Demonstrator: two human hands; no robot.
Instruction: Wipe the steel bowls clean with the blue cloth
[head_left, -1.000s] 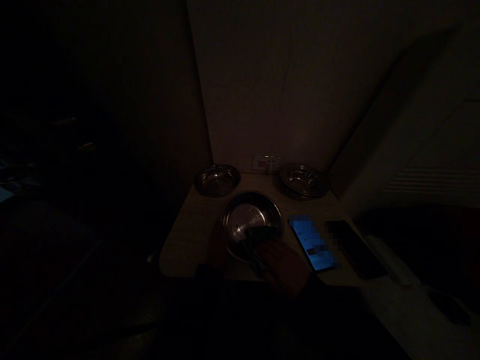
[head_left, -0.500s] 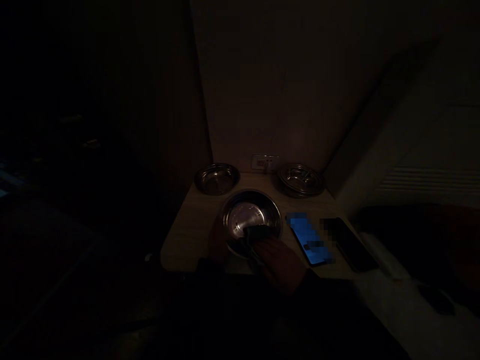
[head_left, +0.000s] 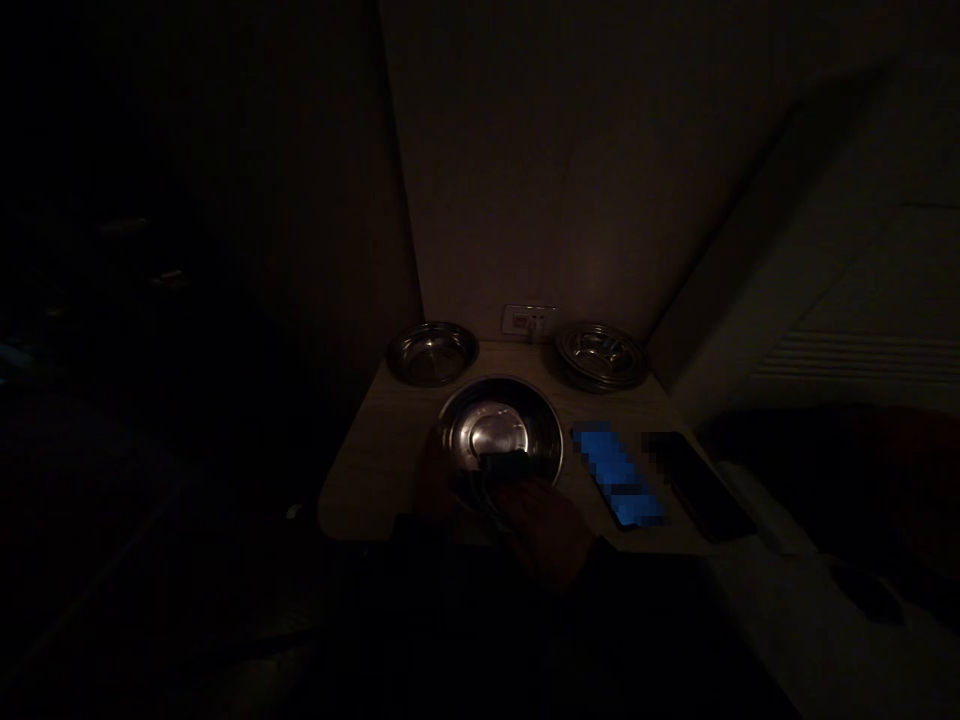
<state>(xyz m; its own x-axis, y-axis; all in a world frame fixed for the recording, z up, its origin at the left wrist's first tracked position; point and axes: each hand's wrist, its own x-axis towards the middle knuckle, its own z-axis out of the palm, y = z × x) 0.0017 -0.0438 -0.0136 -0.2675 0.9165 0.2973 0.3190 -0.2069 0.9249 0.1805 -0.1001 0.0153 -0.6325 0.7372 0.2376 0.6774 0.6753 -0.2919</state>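
Observation:
The scene is very dark. A shiny round metal bowl [head_left: 495,430] stands at the middle of a small pale wooden table [head_left: 360,470]. My right hand [head_left: 544,520] holds a dark cloth [head_left: 504,462] against the near inside of the bowl, its fingers pressed on the cloth. At the bowl's left rim, my left hand [head_left: 435,480] grips the side; its fingers are hard to make out in the shadow.
Another metal bowl [head_left: 433,355] sits at the back left, and stacked metal bowls [head_left: 600,357] at the back right. A lit phone [head_left: 619,478] and a dark phone-like slab [head_left: 709,490] lie on the right. A wall socket [head_left: 529,320] is behind.
My right hand and the cloth have shifted slightly left and toward me along the bowl's near side. My left hand stays by the left rim.

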